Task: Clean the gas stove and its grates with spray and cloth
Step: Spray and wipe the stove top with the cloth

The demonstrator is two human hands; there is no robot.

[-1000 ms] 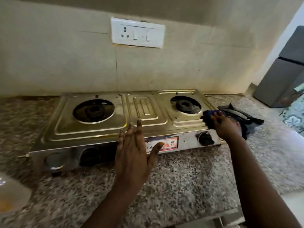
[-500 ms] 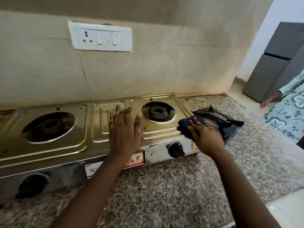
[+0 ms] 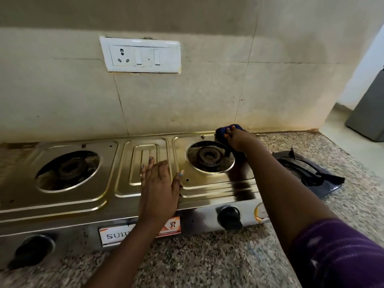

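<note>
Pressing a dark blue cloth (image 3: pixel 227 132) onto the far right corner of the gas stove (image 3: pixel 91 196), close against the tiled wall (image 3: pixel 207 96): the right hand (image 3: pixel 239 140), fingers curled over the bunched fabric, the cloth showing above and to the left of the fingertips. Resting flat on the stove's middle panel, near the front edge: the left hand (image 3: pixel 159 186), fingers straight and close together, thumb spread out to the right and holding nothing.

Sitting on a speckled granite counter (image 3: pixel 207 258), a two-burner steel stove with a shiny, brass-tinted top reflecting the right arm. Showing bare, with no grate over either: the left burner (image 3: pixel 69 169) and the right burner (image 3: pixel 208 155), both dark and grimy in their round wells. Lying on the counter just right of the stove, partly hidden behind the right forearm: a black grate (image 3: pixel 307 173).

Facing the camera on the front panel, two black knobs, one at the left (image 3: pixel 31 251) and one at the right (image 3: pixel 229 217). Between them, a white and red label (image 3: pixel 116 235) reading "SUR", the rest covered by the left wrist. Mounted on the wall above, a white socket and switch plate (image 3: pixel 141 55).
</note>
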